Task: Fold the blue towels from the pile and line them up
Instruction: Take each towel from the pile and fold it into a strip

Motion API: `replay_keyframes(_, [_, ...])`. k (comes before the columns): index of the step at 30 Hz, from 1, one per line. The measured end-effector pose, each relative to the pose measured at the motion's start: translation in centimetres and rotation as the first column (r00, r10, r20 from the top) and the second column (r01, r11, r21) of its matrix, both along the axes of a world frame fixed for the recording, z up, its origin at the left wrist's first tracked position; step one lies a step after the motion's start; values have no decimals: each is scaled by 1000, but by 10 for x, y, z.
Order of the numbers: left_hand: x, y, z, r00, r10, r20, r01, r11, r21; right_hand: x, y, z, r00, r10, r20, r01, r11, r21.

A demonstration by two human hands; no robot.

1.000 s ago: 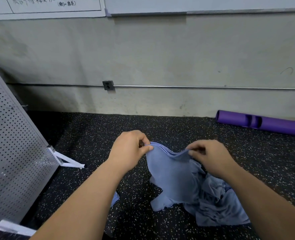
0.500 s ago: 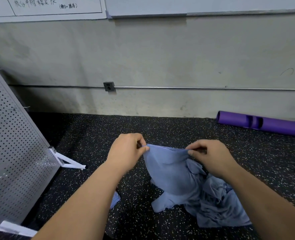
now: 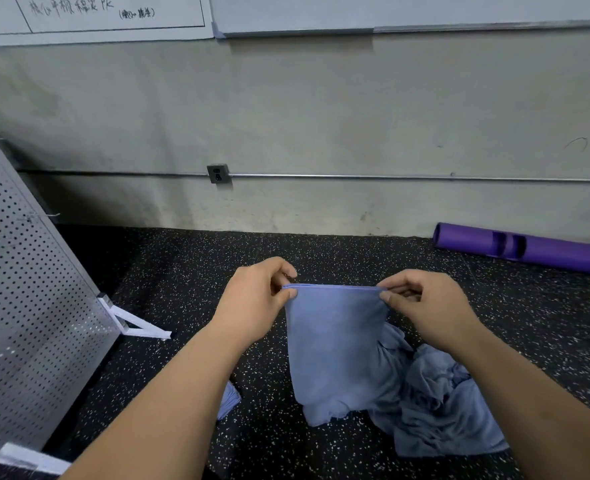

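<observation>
A blue towel (image 3: 335, 344) hangs above the speckled black floor, its top edge stretched straight between my hands. My left hand (image 3: 255, 303) pinches the top left corner and my right hand (image 3: 428, 306) pinches the top right corner. The towel's lower end touches the floor beside the crumpled pile of blue towels (image 3: 442, 407), which lies under my right forearm. A corner of another blue towel (image 3: 229, 400) peeks out from under my left forearm; the remainder of it is hidden.
A perforated metal panel (image 3: 19, 299) on white feet leans at the left. A purple rolled mat (image 3: 529, 249) lies by the wall at the right. The grey wall (image 3: 321, 133) with a pipe and socket stands behind the speckled floor (image 3: 182, 271).
My hands have drawn apart, pulling the towel's sagging top edge taut and straight. The towel now hangs flatter than before.
</observation>
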State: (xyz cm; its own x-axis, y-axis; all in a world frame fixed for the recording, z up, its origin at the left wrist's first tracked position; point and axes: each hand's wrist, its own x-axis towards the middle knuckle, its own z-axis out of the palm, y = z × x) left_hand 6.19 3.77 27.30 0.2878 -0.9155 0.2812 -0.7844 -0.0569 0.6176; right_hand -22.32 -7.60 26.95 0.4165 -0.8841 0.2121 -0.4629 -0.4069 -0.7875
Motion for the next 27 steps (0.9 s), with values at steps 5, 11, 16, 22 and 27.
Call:
replay_keyframes(5, [1,0,1,997,-25,69,25,1000,8,-3,3,5,995,82,-64,-80,996,39])
replay_keyframes(11, [-4,1,4,1000,-5,27,6,999,-46,1,4,8,998,-20,65,23,999,-31])
replay_keyframes(16, [-9,1,9,951,13,-310,-63,987,-150,4,8,13,986,-14,168,15,1000,-4])
replay_keyframes(22, [-8,3,10,963,115,-244,-155,976,-155,10,18,20,941,29,336,-30,1000,-3])
replay_keyframes(27, [-16,4,7,997,37,-68,-37,999,6,17,30,23,973,125,195,-104,988,-112])
